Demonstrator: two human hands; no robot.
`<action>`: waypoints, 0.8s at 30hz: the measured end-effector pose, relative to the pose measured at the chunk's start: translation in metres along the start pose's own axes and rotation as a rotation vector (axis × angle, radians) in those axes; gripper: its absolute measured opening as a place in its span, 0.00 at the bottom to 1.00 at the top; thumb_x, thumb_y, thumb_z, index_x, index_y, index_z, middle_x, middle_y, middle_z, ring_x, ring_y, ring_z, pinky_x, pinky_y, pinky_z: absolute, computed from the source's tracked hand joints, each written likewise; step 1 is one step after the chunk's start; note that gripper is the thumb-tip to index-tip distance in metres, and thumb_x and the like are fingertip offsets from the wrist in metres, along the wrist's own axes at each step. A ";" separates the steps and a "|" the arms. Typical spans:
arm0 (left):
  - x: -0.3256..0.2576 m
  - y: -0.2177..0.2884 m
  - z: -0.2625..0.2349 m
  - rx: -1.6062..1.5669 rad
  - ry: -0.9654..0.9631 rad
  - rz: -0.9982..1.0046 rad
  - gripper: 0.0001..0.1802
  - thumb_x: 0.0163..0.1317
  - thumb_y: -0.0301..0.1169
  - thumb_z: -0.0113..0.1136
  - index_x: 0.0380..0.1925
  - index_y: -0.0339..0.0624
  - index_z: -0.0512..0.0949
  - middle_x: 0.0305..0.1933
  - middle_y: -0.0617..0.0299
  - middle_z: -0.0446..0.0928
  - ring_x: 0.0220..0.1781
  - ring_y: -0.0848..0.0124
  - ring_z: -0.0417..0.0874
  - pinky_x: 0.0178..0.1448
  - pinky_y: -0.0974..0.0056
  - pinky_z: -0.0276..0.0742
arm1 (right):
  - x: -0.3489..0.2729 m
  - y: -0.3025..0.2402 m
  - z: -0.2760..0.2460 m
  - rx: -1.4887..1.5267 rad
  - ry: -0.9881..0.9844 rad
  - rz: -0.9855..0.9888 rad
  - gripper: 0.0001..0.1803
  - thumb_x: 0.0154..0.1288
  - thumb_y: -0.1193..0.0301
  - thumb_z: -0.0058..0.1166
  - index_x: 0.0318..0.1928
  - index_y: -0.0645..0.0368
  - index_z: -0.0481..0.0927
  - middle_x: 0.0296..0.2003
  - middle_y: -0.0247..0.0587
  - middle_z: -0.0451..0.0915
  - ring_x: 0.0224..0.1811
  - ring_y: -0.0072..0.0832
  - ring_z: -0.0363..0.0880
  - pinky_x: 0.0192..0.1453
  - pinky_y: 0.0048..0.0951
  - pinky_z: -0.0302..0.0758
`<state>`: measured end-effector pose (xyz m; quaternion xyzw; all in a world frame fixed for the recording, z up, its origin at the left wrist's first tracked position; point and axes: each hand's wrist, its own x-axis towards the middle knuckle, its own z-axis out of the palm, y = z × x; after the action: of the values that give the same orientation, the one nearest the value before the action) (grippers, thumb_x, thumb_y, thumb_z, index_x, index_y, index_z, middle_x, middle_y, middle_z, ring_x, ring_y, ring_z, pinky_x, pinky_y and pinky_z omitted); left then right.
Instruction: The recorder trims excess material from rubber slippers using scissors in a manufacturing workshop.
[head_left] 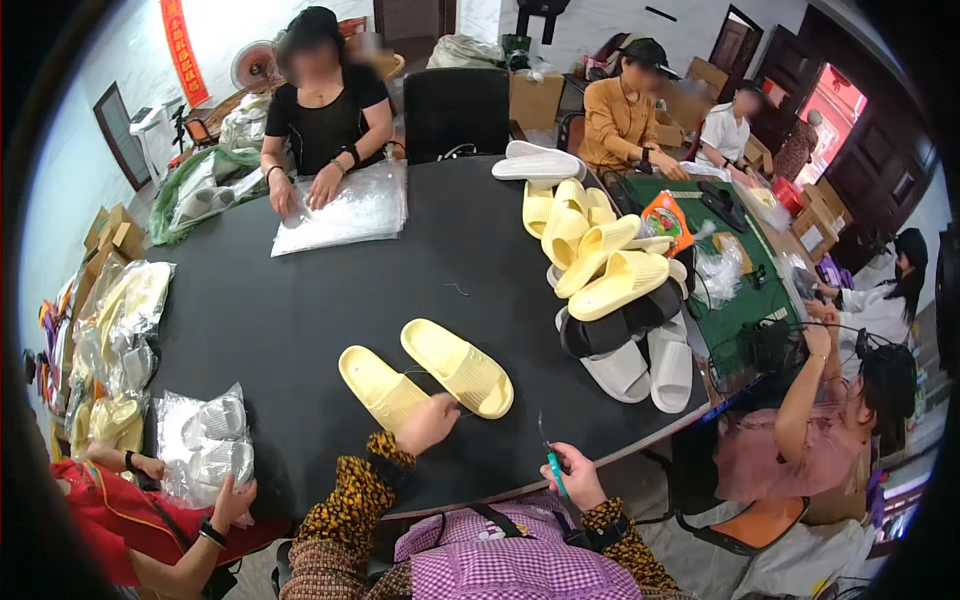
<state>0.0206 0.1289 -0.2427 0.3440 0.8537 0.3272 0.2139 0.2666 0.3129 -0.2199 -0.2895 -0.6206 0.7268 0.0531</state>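
Two pale yellow slide slippers lie side by side on the black table in front of me: the left slipper and the right slipper. My left hand is closed at the strap end of the left slipper and partly covers it. A thin thread-like line shows by its fingertips, but what they pinch is unclear. Near the table's front edge, my right hand grips a small teal-handled tool with a thin, curved metal tip. That tip points away from me, apart from the slippers.
A heap of yellow, black and grey slippers stands to the right, beside a green cutting mat. Across the black table, a person handles clear plastic bags. At left, another holds bagged grey slippers. Co-workers sit along the right.
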 end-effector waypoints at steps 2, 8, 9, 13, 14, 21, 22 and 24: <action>-0.025 -0.014 0.019 0.107 0.033 0.098 0.13 0.56 0.29 0.57 0.41 0.36 0.76 0.37 0.49 0.78 0.41 0.53 0.80 0.44 0.55 0.76 | 0.001 0.003 0.002 -0.073 -0.113 0.046 0.26 0.58 0.73 0.62 0.55 0.66 0.68 0.31 0.34 0.76 0.27 0.15 0.73 0.27 0.18 0.71; -0.048 -0.007 0.035 0.168 0.040 0.087 0.12 0.56 0.27 0.56 0.41 0.38 0.75 0.41 0.49 0.75 0.43 0.53 0.77 0.46 0.53 0.74 | 0.024 0.026 0.010 -0.298 -0.389 0.031 0.29 0.59 0.69 0.61 0.58 0.67 0.65 0.41 0.39 0.76 0.45 0.24 0.75 0.51 0.28 0.72; -0.049 -0.012 0.038 0.042 0.086 0.061 0.10 0.56 0.27 0.57 0.39 0.37 0.77 0.39 0.48 0.76 0.41 0.52 0.78 0.46 0.54 0.75 | 0.030 0.027 0.015 -0.351 -0.445 0.030 0.29 0.60 0.68 0.61 0.57 0.67 0.65 0.41 0.39 0.76 0.44 0.23 0.75 0.49 0.27 0.73; -0.051 -0.017 0.044 -0.254 0.255 0.047 0.07 0.56 0.27 0.58 0.32 0.33 0.80 0.32 0.47 0.78 0.37 0.53 0.80 0.43 0.58 0.76 | 0.051 0.040 0.032 -0.405 -0.530 0.091 0.29 0.61 0.65 0.61 0.57 0.67 0.66 0.39 0.36 0.76 0.38 0.19 0.75 0.40 0.22 0.74; -0.054 -0.015 0.042 -0.255 0.258 0.039 0.07 0.56 0.27 0.58 0.32 0.33 0.80 0.32 0.47 0.78 0.37 0.53 0.80 0.43 0.58 0.76 | 0.053 0.036 0.036 -0.406 -0.537 0.095 0.29 0.61 0.65 0.61 0.57 0.67 0.66 0.39 0.36 0.76 0.38 0.19 0.75 0.40 0.22 0.74; -0.072 -0.005 0.038 -0.334 0.255 -0.065 0.07 0.56 0.26 0.59 0.33 0.33 0.80 0.31 0.47 0.80 0.34 0.55 0.82 0.40 0.60 0.77 | 0.056 0.018 0.058 -0.281 -0.566 0.407 0.30 0.62 0.62 0.59 0.59 0.65 0.66 0.35 0.31 0.75 0.32 0.17 0.74 0.31 0.19 0.73; -0.074 -0.007 0.038 -0.332 0.254 -0.078 0.07 0.56 0.26 0.59 0.33 0.33 0.80 0.31 0.47 0.80 0.34 0.55 0.82 0.40 0.60 0.77 | 0.057 0.020 0.059 -0.267 -0.591 0.409 0.30 0.62 0.63 0.59 0.59 0.65 0.66 0.36 0.31 0.75 0.33 0.17 0.74 0.30 0.19 0.73; -0.077 -0.006 0.036 -0.337 0.248 -0.079 0.07 0.56 0.26 0.59 0.33 0.33 0.80 0.31 0.47 0.80 0.34 0.55 0.83 0.40 0.61 0.77 | 0.058 0.019 0.062 -0.253 -0.617 0.413 0.29 0.62 0.63 0.59 0.59 0.65 0.66 0.36 0.31 0.75 0.33 0.17 0.74 0.30 0.19 0.73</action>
<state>0.0914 0.0845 -0.2612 0.2268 0.8195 0.4964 0.1746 0.1940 0.2799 -0.2539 -0.1806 -0.6208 0.6927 -0.3196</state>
